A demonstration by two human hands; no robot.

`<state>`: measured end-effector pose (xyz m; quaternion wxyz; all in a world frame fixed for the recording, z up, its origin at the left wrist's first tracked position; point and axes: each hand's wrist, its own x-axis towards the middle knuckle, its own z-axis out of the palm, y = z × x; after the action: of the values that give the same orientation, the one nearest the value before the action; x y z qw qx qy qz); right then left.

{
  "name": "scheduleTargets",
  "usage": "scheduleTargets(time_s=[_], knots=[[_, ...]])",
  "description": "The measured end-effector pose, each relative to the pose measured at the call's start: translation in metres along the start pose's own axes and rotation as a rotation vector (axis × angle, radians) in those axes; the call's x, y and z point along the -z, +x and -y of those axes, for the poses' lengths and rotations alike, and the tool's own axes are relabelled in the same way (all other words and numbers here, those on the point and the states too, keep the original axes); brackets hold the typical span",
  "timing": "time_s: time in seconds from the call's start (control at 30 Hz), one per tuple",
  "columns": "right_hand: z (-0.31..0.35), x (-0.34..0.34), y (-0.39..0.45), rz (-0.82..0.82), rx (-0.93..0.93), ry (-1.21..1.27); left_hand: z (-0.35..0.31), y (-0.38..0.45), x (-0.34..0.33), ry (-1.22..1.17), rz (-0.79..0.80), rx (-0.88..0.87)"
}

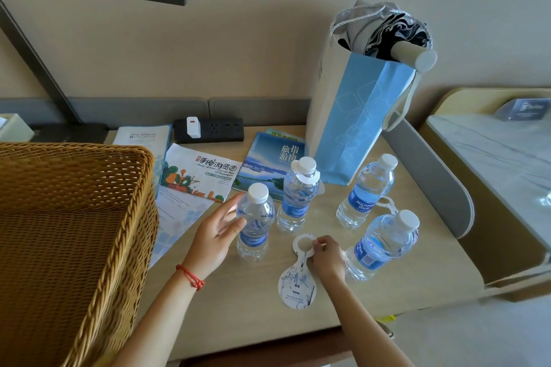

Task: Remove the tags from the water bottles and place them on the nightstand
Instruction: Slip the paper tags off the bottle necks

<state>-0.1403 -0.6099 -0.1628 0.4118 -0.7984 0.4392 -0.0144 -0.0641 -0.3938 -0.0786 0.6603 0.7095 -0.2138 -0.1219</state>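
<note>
Several clear water bottles with blue labels stand on the beige nightstand (238,301). My left hand (216,231) is open beside the nearest bottle (255,222), thumb touching its side; that bottle has no tag. My right hand (326,256) pinches the ring of a white paper tag (297,283) that lies flat on the nightstand. The middle bottle (298,194) wears a white tag round its neck. A tag ring (387,205) shows behind the front right bottle (384,244), beside the back right bottle (368,191).
A woven wicker basket (68,241) fills the left. Brochures (199,176), a blue booklet (268,167) and a black power strip (208,129) lie at the back. A blue paper bag (354,122) holding an umbrella stands back right. A marble-topped table (492,158) is at right.
</note>
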Motion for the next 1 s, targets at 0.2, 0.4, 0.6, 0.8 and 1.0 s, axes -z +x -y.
scheduleTargets(time_s=[0.2,0.4,0.6,0.8,1.0], knots=[[0.005,0.003,-0.001,0.016,-0.023,0.073,-0.001,-0.001,0.003,0.001,0.013,-0.003],[0.026,0.024,-0.014,-0.001,0.124,0.225,-0.008,0.003,0.006,0.002,-0.030,-0.012],[0.066,0.061,-0.029,-0.023,0.303,0.348,-0.025,0.033,0.008,-0.031,-0.019,-0.037],[0.098,0.087,-0.026,-0.062,0.364,0.460,-0.027,0.085,-0.004,0.011,0.131,0.044],[0.113,0.088,-0.014,-0.026,0.275,0.465,-0.017,0.116,-0.013,-0.084,0.380,0.179]])
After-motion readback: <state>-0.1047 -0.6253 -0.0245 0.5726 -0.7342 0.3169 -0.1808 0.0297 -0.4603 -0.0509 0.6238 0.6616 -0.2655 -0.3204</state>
